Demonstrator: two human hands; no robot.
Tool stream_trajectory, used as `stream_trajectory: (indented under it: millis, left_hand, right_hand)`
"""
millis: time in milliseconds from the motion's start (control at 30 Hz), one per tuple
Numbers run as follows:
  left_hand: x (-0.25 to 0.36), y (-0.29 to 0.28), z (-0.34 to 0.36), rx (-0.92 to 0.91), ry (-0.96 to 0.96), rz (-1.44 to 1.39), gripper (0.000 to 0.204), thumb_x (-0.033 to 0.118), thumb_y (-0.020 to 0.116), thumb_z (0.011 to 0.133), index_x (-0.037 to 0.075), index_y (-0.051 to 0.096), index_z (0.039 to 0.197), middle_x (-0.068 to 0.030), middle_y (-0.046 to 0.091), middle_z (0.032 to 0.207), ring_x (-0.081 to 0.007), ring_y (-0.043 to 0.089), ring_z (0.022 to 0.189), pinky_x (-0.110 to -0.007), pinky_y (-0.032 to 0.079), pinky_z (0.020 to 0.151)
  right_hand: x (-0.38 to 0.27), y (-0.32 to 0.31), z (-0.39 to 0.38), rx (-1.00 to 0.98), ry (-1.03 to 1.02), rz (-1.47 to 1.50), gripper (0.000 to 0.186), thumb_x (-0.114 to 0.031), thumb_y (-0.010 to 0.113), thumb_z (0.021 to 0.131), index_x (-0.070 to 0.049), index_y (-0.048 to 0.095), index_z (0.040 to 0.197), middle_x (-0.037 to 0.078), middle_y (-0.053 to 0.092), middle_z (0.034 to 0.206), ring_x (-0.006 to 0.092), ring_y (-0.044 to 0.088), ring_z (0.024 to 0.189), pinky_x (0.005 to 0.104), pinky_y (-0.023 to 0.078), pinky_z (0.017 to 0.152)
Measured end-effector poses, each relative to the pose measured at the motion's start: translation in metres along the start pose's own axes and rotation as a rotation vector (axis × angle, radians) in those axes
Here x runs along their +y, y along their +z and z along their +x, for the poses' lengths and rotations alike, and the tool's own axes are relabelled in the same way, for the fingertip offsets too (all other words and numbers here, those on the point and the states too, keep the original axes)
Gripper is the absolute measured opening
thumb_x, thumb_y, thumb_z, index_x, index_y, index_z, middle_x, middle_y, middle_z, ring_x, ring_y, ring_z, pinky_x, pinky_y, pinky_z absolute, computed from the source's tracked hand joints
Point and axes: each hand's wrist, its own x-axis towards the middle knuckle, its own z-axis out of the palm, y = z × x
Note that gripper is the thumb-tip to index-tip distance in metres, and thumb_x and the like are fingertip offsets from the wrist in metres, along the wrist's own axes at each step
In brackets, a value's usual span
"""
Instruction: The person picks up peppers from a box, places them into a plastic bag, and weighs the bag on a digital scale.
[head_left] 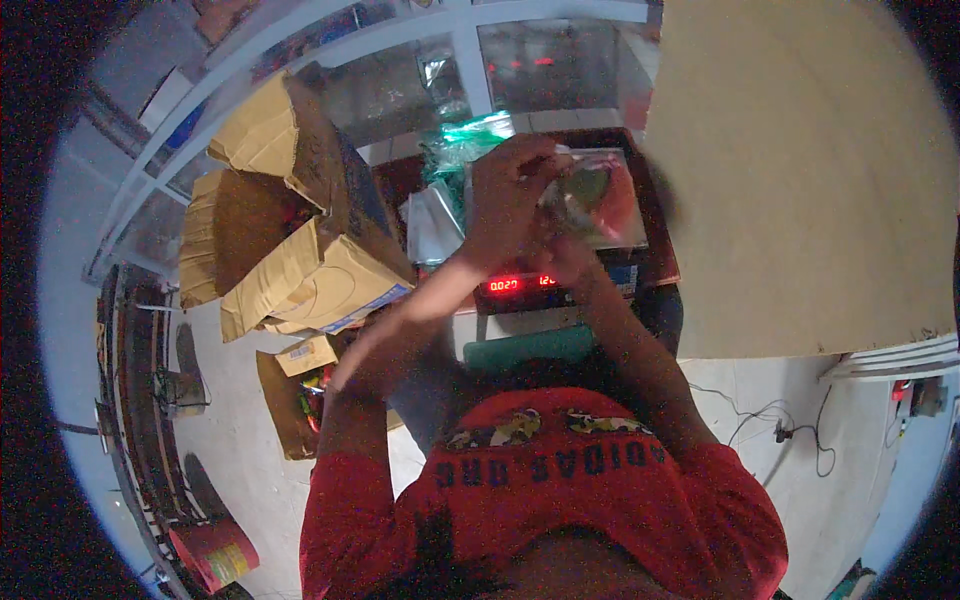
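Both my hands are together over a digital scale with a lit red display (520,284). My left hand (508,195) is closed, its fingers curled on the upper edge of a clear plastic bag (600,195) that shows green and pinkish red contents. Lower down, my right hand (568,258) is closed at the near side of the same bag; its fingertips are blurred and partly hidden. The bag is over the scale's pale plate (632,232); whether it rests there I cannot tell. What the bag contains is too blurred to name.
An opened cardboard box (340,270) stands at the left, with a smaller box (285,405) of colourful items below it. Clear plastic bags (432,222) lie left of the scale. A large tan board (800,180) fills the right side. Cables (780,425) run across the floor.
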Motion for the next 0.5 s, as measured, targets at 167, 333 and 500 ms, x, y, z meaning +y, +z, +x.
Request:
stream_trajectory:
  millis: [167, 333, 500]
  left_hand:
    - [-0.035, -0.007, -0.017, 0.086, -0.018, 0.231, 0.013, 0.006, 0.069, 0.077, 0.001, 0.067, 0.089, -0.0121, 0.067, 0.084, -0.0236, 0.066, 0.072, -0.032, 0.052, 0.067]
    - [-0.049, -0.005, -0.029, 0.187, 0.037, 0.182, 0.012, 0.004, 0.068, 0.075, 0.002, 0.065, 0.086, -0.0126, 0.066, 0.086, -0.0261, 0.065, 0.073, -0.032, 0.052, 0.067]
    - [-0.075, 0.0, -0.039, 0.114, 0.149, 0.329, 0.006, 0.007, 0.064, 0.078, 0.003, 0.063, 0.083, -0.0125, 0.064, 0.086, -0.0301, 0.065, 0.078, -0.037, 0.052, 0.07]
  right_hand:
    - [0.029, 0.035, -0.022, 0.277, 0.212, -0.173, 0.024, -0.032, 0.048, 0.098, -0.013, 0.052, 0.113, -0.001, 0.056, 0.082, 0.0095, 0.059, 0.074, 0.0215, 0.047, 0.051]
    - [0.012, 0.075, -0.042, 0.698, 0.065, -0.801, 0.022, -0.027, 0.049, 0.098, -0.011, 0.052, 0.113, 0.003, 0.058, 0.082, 0.0142, 0.062, 0.075, 0.0313, 0.051, 0.062]
    - [-0.011, 0.151, -0.035, 0.317, -0.023, -2.327, 0.024, -0.018, 0.052, 0.093, -0.005, 0.056, 0.113, 0.018, 0.064, 0.095, 0.0315, 0.064, 0.084, 0.0406, 0.051, 0.073]
